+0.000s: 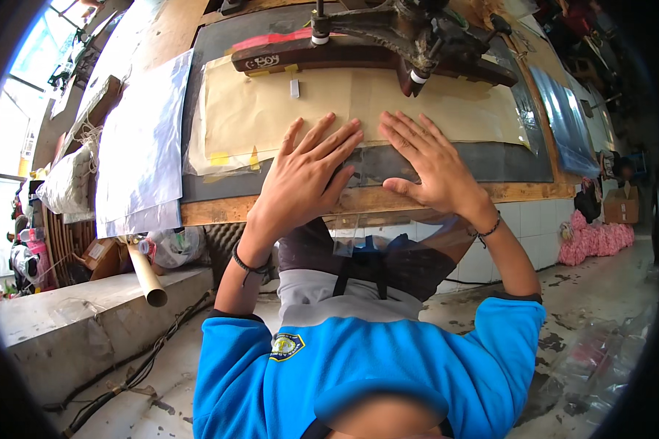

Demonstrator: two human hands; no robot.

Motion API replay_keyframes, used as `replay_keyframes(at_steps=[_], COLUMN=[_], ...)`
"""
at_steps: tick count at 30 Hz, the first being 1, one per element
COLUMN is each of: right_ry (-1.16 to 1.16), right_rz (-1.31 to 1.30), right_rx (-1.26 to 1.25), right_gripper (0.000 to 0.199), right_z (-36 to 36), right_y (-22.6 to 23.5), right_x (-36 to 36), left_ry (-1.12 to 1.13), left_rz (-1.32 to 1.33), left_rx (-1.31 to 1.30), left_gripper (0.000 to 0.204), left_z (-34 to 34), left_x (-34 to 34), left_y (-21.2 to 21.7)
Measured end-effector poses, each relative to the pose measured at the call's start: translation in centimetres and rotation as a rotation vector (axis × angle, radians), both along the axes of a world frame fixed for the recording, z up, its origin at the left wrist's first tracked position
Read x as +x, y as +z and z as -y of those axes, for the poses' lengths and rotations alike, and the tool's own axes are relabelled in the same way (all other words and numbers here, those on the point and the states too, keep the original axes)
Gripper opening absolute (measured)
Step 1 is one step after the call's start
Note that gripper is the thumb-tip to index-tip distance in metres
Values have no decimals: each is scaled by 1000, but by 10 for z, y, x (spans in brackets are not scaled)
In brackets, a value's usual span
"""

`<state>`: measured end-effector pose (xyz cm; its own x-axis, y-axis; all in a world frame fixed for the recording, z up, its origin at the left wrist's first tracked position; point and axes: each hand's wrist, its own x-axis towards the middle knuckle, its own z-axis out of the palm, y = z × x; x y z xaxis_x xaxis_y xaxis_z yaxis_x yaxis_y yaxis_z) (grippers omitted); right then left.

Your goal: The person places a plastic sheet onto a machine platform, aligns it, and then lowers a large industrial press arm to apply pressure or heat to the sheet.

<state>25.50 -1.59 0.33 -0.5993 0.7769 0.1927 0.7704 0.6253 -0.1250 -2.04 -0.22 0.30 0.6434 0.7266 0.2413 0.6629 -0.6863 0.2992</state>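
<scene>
The left hand [309, 172] is lying flat with its fingers spread wide, pressing down on a clear plastic sheet [359, 164] that is resting at the near edge of the workbench [220, 211]. The right hand [428, 164] is doing the same just to the right of it, palm down and fingers splayed, gripping nothing. The sheet is overlapping a tan paper layer [271, 110] and the dark mat [512, 162] beneath, and its near end is hanging over the bench's wooden edge toward the person's lap. Just beyond the fingertips, a dark wooden bar on a metal arm [388, 40] is sitting across the far side of the paper. To the left, pale plastic sheets [139, 146] are lying stacked, and a cardboard tube [146, 274] is jutting out below them.
</scene>
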Motion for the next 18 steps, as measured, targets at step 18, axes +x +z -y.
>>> replay_keyframes(at_steps=[18], right_ry=[111], right_rz=[-110], right_rx=[-208], right_gripper=[68], right_z=[7], right_y=[39], right_x=[-14], left_ry=[-47], left_rz=[109], left_rx=[15], left_gripper=[50], left_z=[5], left_x=[2], left_y=[-3])
